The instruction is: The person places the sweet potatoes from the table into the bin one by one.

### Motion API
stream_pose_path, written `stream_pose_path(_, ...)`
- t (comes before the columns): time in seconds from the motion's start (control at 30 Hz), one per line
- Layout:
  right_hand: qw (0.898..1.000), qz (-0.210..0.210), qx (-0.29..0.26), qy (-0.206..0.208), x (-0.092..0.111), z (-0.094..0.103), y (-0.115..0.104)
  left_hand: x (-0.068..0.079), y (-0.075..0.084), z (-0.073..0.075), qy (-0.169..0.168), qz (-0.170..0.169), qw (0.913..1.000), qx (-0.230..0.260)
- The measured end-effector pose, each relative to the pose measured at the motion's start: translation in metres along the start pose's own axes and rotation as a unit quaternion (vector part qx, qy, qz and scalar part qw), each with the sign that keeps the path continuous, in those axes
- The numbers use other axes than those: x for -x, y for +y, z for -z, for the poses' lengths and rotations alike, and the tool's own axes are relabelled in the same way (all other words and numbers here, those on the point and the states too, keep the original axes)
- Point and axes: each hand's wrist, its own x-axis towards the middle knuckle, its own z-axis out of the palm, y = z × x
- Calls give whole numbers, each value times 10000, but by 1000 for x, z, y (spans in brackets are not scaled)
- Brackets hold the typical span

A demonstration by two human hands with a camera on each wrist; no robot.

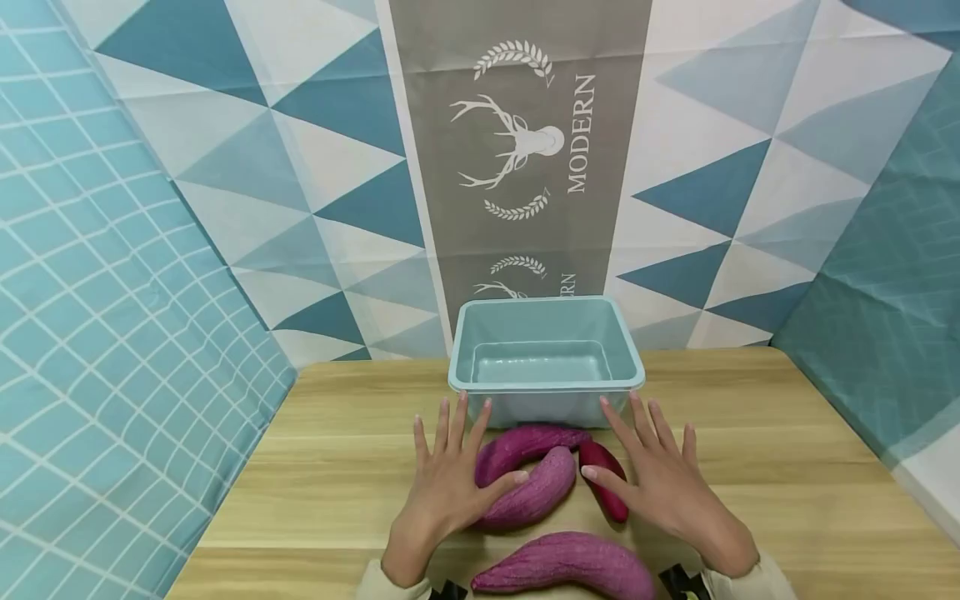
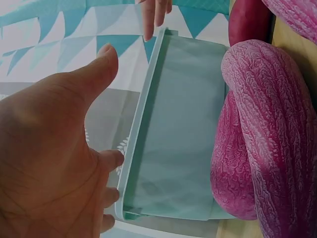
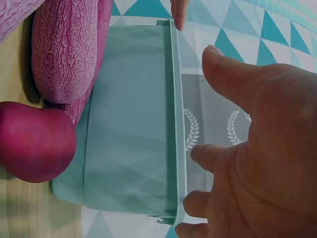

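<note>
My left hand (image 1: 441,493) is held with its fingers spread wide and straight, its thumb overlapping two wrinkled purple sweet potatoes in the head view. One of these is darker and curved (image 1: 517,444); the other is paler (image 1: 542,493) and lies in front of it. My right hand (image 1: 670,493) mirrors this pose, its thumb crossing over a smooth, deep red sweet potato (image 1: 613,507). Neither hand holds anything. Another wrinkled purple sweet potato (image 1: 573,560) lies closest to me, between the wrists. Both hands' fingertips reach toward the front of a light blue plastic bin (image 1: 551,407).
The bin stands upright at the back of the wooden table (image 1: 337,483), with nothing inside. Behind it hangs a patterned cloth backdrop (image 1: 322,167) with triangles and a deer print. Blue tile-patterned cloth (image 1: 112,333) borders the left side, and teal cloth (image 1: 877,317) the right.
</note>
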Motion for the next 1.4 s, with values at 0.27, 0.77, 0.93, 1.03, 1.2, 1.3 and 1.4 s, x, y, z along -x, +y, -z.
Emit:
stream_pose_path(0.27,9985,142,324,411,-3,1,-1,1,-5,-7,208,-330,9992,75)
stream_pose_path(0.77,9948,-45,-487,891,-10,-21,12,-31,-30,6,699,-676,9948,300)
stream_pose_path(0.93,9959,-50,-425,801,-11,-28,17,-46,-32,11,652,-692,9950,294)
stream_pose_path(1.03,9971,-54,-437,622,-9,-34,19,-54,-33,12,605,-644,9957,271)
stream_pose_path(1.2,9974,-194,-468,510,-6,-41,18,-64,-37,12,480,-598,9967,267)
stream_pose_path(1.3,9976,-326,-465,401,-5,-45,18,-69,-41,12,468,-588,9967,320)
stream_pose_path(1.4,9977,-412,-467,284,-6,-48,20,-72,-44,11,512,-562,9963,399)
